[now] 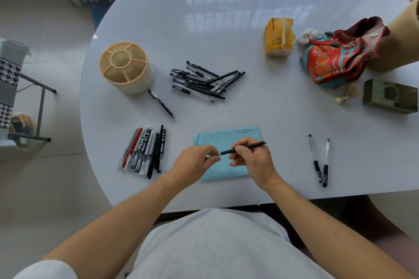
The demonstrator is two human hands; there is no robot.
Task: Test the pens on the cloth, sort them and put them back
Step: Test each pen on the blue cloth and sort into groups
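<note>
Both forearms are seen reaching over the near table edge to the blue cloth (223, 165), above which a slim black pen (244, 147) is held. Its barrel is pinched by the curled fingers of the right hand (254, 161); the exposed tip points left toward the left hand (196, 159), whose fingertips are closed on something small at the tip, judged to be the cap, though this cannot be confirmed. Dark test strokes are noted along the cloth's far edge.

Handling, as judged: the pen is taken to be light, rigid and smooth, likely to roll on the glossy white table (226, 29). A grip at mid-barrel is considered best, with the tip kept free. The cloth is soft and may shift under a stroke.

Sorted groups: a row of mixed pens (145, 152) lies left of the cloth; two clear pens (319, 161) lie to its right, well apart. An untested pile of black pens (204, 80) lies beyond the cloth, with a single pen (162, 104) near the holder.

Containers: the round cream pen holder (125, 67) stands upright at far left, and all visible compartments appear empty. A yellow tissue pack (278, 38), a patterned pouch (340, 56) and a green box (390, 97) are recorded at far right; their contents are not visible.
</note>
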